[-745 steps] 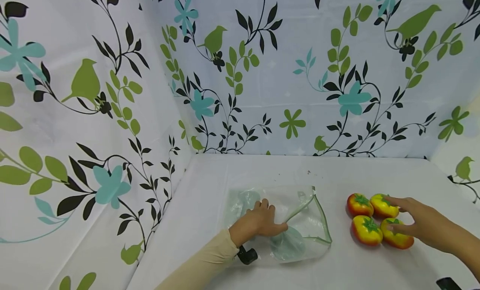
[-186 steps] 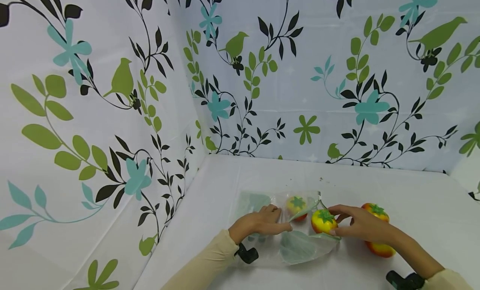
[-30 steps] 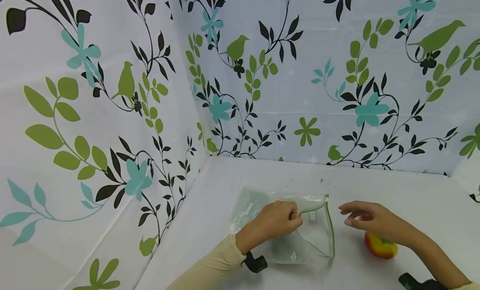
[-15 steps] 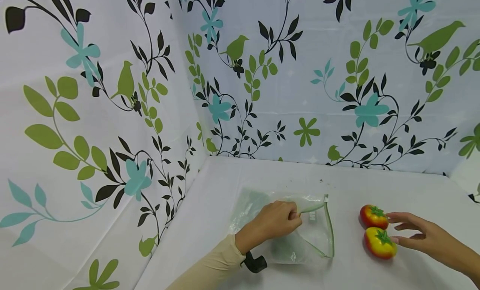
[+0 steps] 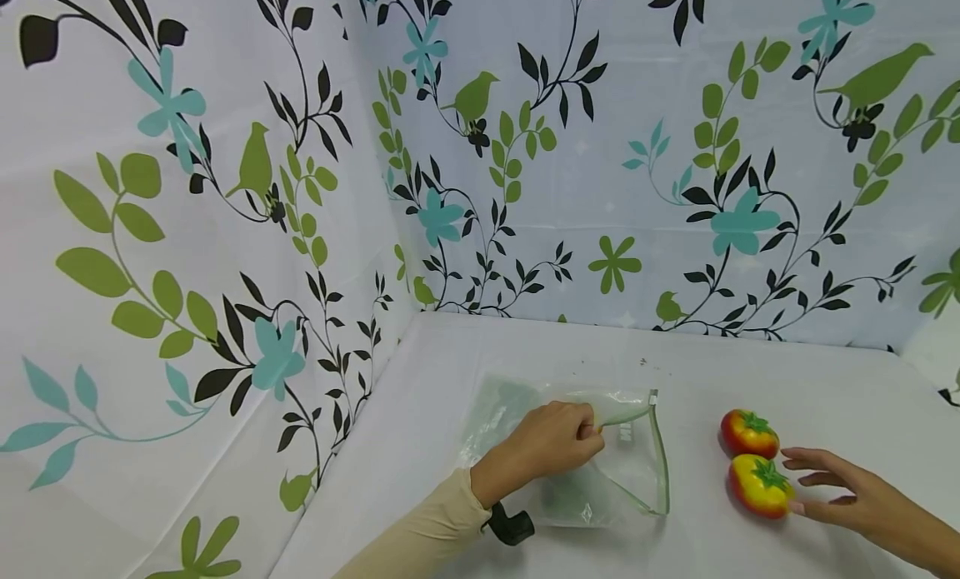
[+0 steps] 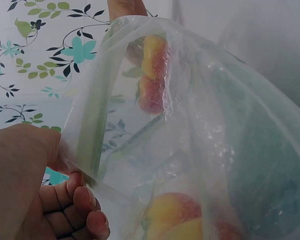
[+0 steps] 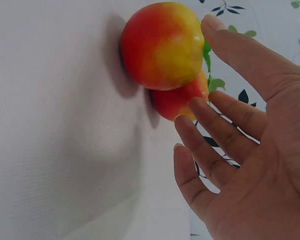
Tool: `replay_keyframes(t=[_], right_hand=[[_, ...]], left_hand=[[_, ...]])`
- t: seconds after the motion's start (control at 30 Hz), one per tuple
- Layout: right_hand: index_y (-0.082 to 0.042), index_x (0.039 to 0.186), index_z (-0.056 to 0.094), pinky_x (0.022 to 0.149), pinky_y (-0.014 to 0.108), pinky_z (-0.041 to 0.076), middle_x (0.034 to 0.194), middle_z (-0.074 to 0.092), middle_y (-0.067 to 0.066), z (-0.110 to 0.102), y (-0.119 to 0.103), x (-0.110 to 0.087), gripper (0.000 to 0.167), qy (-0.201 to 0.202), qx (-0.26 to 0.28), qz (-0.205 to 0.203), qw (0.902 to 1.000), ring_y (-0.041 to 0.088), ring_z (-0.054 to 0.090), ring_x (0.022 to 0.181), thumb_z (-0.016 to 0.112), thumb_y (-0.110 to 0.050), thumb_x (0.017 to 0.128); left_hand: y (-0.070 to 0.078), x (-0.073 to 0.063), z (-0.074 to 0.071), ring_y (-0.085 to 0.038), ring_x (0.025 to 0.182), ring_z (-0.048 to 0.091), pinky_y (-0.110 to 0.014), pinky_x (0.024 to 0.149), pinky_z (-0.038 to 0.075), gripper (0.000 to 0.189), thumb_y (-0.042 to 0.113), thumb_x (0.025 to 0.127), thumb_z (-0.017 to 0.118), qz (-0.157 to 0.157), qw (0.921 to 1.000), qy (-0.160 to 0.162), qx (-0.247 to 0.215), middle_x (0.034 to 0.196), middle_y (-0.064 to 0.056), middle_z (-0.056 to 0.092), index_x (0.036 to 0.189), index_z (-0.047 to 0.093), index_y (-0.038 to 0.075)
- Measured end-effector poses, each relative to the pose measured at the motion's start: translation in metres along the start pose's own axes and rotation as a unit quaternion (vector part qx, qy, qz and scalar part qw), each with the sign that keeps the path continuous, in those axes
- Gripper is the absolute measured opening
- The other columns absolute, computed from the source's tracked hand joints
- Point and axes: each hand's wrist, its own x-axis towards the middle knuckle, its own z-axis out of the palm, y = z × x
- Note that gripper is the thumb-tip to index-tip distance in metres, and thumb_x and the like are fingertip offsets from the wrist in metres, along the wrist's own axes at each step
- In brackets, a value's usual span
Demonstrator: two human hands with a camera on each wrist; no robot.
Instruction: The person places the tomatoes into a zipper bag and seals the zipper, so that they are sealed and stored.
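Left hand [image 5: 558, 437] pinches mouth of bag [image 5: 577, 496], bagged fruit [image 6: 172, 207] inside. Right hand [image 5: 855, 494] holding nothing, fingers spread just right of near fruit [image 5: 759, 486] and far fruit [image 5: 747, 433], both on table [image 5: 697, 546], right of bag.

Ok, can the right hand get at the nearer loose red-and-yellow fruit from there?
Most likely yes: the right hand is close beside the nearer red-and-yellow fruit, its fingers spread, and nothing shows in the way. The farther loose fruit sits beyond it.
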Motion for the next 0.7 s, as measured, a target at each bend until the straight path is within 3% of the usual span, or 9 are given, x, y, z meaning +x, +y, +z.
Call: replay_keyframes(t=[0.47, 0.7], right_hand=[[0.014, 0.151, 0.033, 0.084, 0.054, 0.062, 0.149, 0.038, 0.046, 0.011, 0.010, 0.003, 0.079, 0.000, 0.037, 0.005, 0.9993, 0.040, 0.064, 0.114, 0.070, -0.035, 0.102], [0.015, 0.151, 0.033, 0.085, 0.055, 0.061, 0.148, 0.040, 0.045, 0.015, 0.009, 0.006, 0.080, 0.002, 0.031, 0.013, 0.9994, 0.040, 0.064, 0.114, 0.070, -0.037, 0.102]], left_hand=[[0.002, -0.001, 0.000, -0.002, 0.056, 0.036, -0.020, 0.051, 0.028, 0.029, 0.023, 0.096, 0.060, -0.004, 1.0000, -0.007, -0.002, 0.063, 0.012, 0.041, 0.071, 0.045, 0.022], [0.001, -0.001, 0.001, -0.002, 0.055, 0.036, -0.020, 0.051, 0.028, 0.029, 0.023, 0.096, 0.060, -0.002, 1.0000, -0.006, -0.001, 0.063, 0.012, 0.040, 0.071, 0.045, 0.022]])
